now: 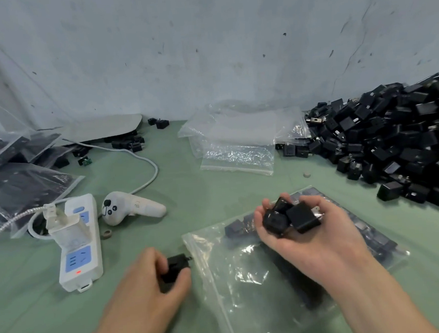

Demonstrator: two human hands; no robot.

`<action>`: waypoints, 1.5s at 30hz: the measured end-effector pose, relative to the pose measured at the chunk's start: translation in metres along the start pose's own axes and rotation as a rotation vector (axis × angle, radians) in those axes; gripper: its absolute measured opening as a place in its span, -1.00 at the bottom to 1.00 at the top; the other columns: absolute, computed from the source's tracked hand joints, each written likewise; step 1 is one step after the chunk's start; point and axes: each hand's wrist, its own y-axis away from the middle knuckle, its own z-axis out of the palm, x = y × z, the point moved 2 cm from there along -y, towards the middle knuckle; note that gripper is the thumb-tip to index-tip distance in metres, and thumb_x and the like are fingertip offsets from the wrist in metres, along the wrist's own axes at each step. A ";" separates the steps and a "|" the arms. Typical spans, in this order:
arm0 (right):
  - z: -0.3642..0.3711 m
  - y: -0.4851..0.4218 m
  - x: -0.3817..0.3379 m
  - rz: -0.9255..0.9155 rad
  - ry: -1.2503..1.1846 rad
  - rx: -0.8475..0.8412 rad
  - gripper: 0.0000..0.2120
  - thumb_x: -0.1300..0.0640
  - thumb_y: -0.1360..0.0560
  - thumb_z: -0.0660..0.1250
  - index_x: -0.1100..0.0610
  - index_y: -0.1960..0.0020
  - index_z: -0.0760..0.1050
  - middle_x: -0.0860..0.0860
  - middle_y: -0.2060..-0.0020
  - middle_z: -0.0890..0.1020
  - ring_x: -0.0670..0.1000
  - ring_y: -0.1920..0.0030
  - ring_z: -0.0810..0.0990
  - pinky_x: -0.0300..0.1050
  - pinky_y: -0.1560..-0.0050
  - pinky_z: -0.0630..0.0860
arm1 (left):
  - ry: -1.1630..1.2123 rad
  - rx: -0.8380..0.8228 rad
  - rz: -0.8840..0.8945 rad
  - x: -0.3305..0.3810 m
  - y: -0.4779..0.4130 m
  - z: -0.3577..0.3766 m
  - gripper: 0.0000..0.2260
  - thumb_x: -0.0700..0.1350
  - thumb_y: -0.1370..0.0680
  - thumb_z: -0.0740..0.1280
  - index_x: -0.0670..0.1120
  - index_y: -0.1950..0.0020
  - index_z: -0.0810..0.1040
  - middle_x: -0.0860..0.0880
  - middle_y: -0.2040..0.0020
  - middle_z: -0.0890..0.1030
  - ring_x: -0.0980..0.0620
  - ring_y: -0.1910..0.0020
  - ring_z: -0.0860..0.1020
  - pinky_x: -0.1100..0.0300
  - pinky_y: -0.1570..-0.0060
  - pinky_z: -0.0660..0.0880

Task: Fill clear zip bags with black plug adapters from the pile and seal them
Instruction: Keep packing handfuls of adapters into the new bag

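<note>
A green tabletop (184, 195) against a stained grey wall: my left grip (153, 274) curls round one black adapter (175, 268) just beside the mouth of the clear zip bag (248, 282). My right grip (305, 235), palm up above the bag, cups several adapters (290, 217). The pile (395, 139) lies at right, cut off by the frame. Lettering on the white controller (129, 206) is too faint to read.

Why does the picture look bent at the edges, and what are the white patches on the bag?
Head view: the wide-angle lens bows the scene and smears the adapter pile at right; head view: soft light, faint shadows, glare streaks on the zip bag; head view: the left hand and its adapter look blurred, the adapters in the right hand sharper.
</note>
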 end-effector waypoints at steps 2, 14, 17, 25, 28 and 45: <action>-0.003 -0.002 -0.006 -0.034 0.014 -0.005 -0.86 0.23 -0.43 0.27 0.23 0.09 0.58 0.30 0.01 0.65 0.28 0.01 0.61 0.23 0.15 0.61 | -0.012 -0.062 0.133 0.009 0.006 0.010 -0.64 0.19 -0.39 0.45 0.04 0.25 0.31 0.07 0.30 0.46 0.17 0.23 0.41 0.27 0.26 0.29; -0.017 -0.010 -0.024 -0.087 0.024 -0.024 -0.86 0.22 -0.44 0.26 0.20 0.09 0.57 0.25 -0.01 0.62 0.22 -0.01 0.59 0.16 0.06 0.61 | -0.222 0.016 0.721 0.019 0.014 0.028 -0.71 0.11 -0.56 0.18 0.07 -0.01 0.68 0.14 -0.02 0.62 0.10 -0.06 0.50 0.16 -0.06 0.34; -0.017 -0.010 -0.024 -0.093 0.018 -0.021 -0.85 0.22 -0.42 0.27 0.21 0.09 0.59 0.25 -0.03 0.62 0.22 -0.02 0.59 0.17 0.06 0.60 | -0.239 -0.045 0.746 0.021 0.010 0.028 -0.70 0.12 -0.59 0.17 0.13 -0.10 0.67 0.06 -0.09 0.59 0.04 -0.10 0.53 0.13 -0.10 0.33; -0.018 -0.011 -0.025 -0.091 0.012 -0.023 -0.85 0.23 -0.38 0.29 0.23 0.12 0.61 0.26 -0.01 0.62 0.21 -0.01 0.58 0.17 0.02 0.60 | -0.180 -0.166 0.679 0.022 0.002 0.031 -0.75 0.08 -0.62 0.11 0.08 -0.15 0.53 0.10 -0.27 0.50 0.07 -0.38 0.42 0.16 -0.29 0.26; -0.018 -0.011 -0.027 -0.094 0.011 -0.027 -0.85 0.23 -0.39 0.28 0.22 0.12 0.60 0.25 0.00 0.62 0.20 0.00 0.57 0.15 0.01 0.59 | -0.213 -0.132 0.723 0.026 0.003 0.031 -0.78 -0.06 -0.57 0.13 -0.01 -0.11 0.53 0.08 -0.16 0.57 0.03 -0.23 0.55 0.17 -0.21 0.29; -0.022 -0.014 -0.032 -0.116 0.003 -0.028 -0.82 0.21 -0.44 0.27 0.20 -0.01 0.58 0.25 0.01 0.61 0.21 0.03 0.57 0.16 0.01 0.59 | -0.219 -0.236 0.690 0.035 0.001 0.034 -0.69 0.01 -0.50 0.17 0.19 -0.16 0.59 0.03 -0.17 0.52 0.03 -0.11 0.51 0.14 -0.20 0.27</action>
